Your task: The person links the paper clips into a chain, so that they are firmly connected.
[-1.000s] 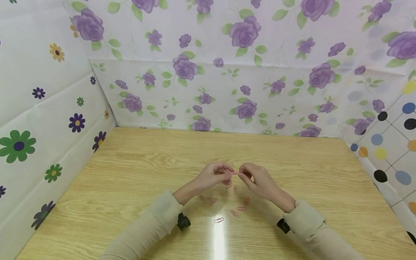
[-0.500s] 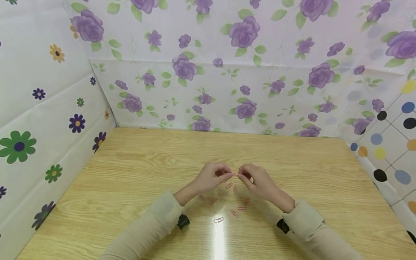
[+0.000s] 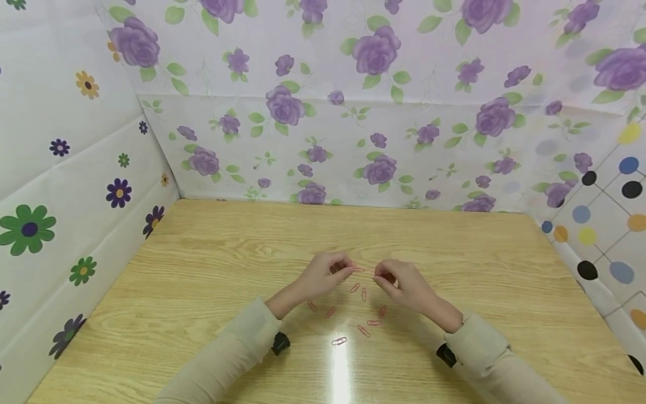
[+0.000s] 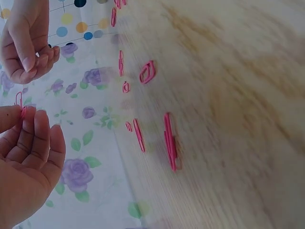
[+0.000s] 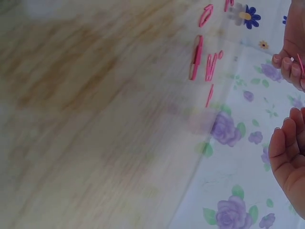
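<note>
In the head view my left hand [image 3: 325,276] pinches a pink paper clip [image 3: 359,269] between thumb and forefinger, its end sticking out toward the other hand. The left wrist view shows the wire loop of this paper clip [image 4: 19,98] rising above the fingertips, with more pink wire right at the pinch. My right hand [image 3: 406,285] is a short gap away to the right, fingers loosely bent, thumb and forefinger tips close together. Nothing shows between those tips in the left wrist view, where the right hand [image 4: 27,43] hangs at upper left.
Several pink paper clips lie scattered on the wooden table [image 3: 242,252] below and between the hands, among them one paper clip [image 3: 340,341] nearest me and another paper clip [image 3: 355,288] just under the fingers. A flowered cloth [image 3: 282,151] stands behind the table.
Half a second ago both hands held the paper clip between them. Now the right hand has let go and drawn back to the right, while the left keeps it, shifted slightly left.
</note>
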Demonstrator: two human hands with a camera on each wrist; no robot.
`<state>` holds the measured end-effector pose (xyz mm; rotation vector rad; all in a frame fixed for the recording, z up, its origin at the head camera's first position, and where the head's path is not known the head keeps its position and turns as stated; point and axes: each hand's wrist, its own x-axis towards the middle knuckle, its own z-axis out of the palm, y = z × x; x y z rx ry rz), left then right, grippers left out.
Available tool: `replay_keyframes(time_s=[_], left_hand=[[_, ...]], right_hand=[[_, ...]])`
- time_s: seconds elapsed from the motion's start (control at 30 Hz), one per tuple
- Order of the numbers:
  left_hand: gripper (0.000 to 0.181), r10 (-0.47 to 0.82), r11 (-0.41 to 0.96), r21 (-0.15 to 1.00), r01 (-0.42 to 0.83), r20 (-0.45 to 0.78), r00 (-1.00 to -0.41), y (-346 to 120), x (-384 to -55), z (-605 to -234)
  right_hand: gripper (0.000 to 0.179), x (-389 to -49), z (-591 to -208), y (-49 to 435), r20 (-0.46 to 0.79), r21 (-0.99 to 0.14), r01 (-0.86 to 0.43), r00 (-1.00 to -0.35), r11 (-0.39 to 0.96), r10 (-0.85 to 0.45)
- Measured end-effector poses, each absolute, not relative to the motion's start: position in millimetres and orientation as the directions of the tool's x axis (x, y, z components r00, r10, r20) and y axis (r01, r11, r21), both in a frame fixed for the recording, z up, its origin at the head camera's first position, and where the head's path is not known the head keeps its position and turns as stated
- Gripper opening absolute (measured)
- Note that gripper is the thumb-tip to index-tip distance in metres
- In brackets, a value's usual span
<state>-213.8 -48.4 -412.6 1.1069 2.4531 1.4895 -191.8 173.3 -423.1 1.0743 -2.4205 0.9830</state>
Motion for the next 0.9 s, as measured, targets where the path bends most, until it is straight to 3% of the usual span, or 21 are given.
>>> replay_keyframes(time_s=[0.17,0.4,0.73,0.9], left_hand=[[0.008,0.605,0.263,0.796,0.545,0.304,-0.736,-50.7,-214.6,-413.1],[0.011,0.609,0.250,0.802,0.543,0.306,-0.732,-56.1,-215.4,-414.7],[0.009,0.616,0.276,0.787,0.552,0.296,-0.730,-63.4,-215.6,-415.3],[0.008,0.619,0.288,0.789,0.543,0.279,-0.734,-66.0,-205.1,-396.8]], right_hand=[[0.012,-190.9,-427.2,178.9,0.477,-0.472,-0.726,-0.688,0.501,-0.547],[0.005,-186.6,-433.2,189.8,0.320,-0.498,-0.662,-0.741,0.561,-0.591],[0.010,-185.3,-448.1,205.1,0.190,-0.520,-0.639,-0.733,0.566,-0.653],[0.013,-185.3,-450.2,208.6,0.117,-0.567,-0.597,-0.740,0.567,-0.662]])
